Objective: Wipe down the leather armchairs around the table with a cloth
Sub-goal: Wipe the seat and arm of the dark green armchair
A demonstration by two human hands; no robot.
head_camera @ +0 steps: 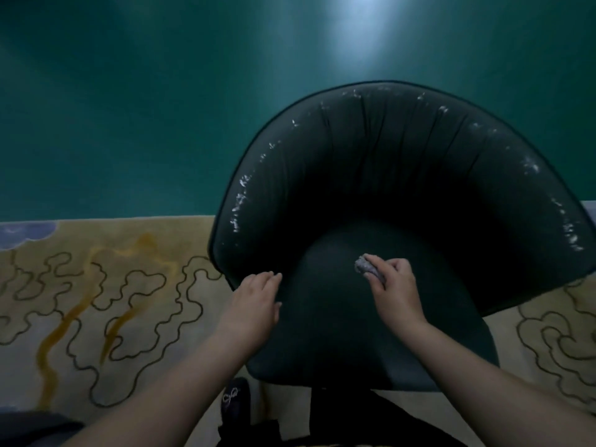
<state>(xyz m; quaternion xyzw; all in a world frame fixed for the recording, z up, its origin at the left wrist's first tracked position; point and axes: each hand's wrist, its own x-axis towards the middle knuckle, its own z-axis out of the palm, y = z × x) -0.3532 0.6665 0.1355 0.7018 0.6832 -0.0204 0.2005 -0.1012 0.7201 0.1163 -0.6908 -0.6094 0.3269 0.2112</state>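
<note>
A person's right hand (395, 287) has its fingers clamped on a crumpled grey cloth (367, 267), pressed onto the dark leather armchair (403, 175) seat. The left hand (256, 300), fingers straight together, rests on the seat's edge.

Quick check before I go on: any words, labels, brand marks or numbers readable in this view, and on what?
None can be read.
Small pale mark on the dark slipper below the armchair: too blurred to read.
No text shows on the armchair, the cloth, the rug or the green floor.
</note>
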